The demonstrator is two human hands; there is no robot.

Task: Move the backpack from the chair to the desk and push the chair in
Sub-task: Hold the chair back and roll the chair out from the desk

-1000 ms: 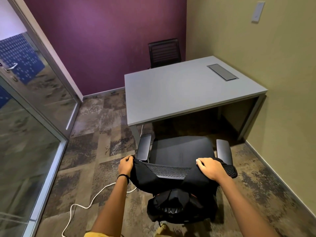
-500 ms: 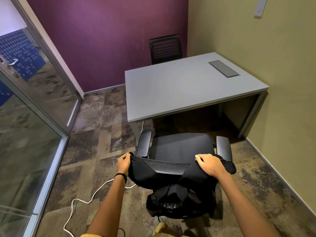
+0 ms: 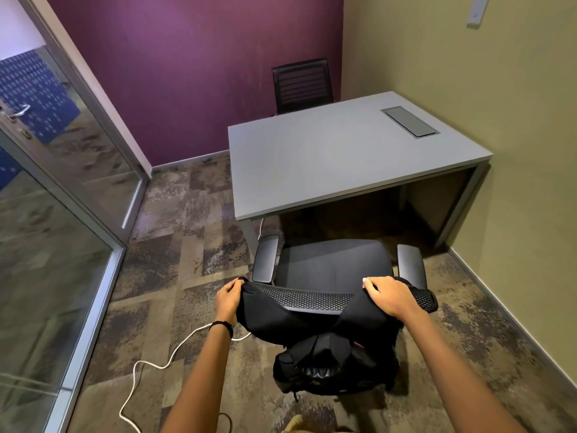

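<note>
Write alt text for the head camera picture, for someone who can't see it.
Both hands, left hand and right hand, grip the straps of a black backpack hung over the back of an office chair. The chair faces a grey desk, not yet pushed under it.

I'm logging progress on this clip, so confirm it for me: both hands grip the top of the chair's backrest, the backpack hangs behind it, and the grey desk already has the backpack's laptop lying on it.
Not quite. The head view shows nothing lying on the grey desk; it has only a built-in dark panel. The rest holds: the left hand and right hand grip the top of the chair's backrest, and the backpack hangs behind it.
</note>
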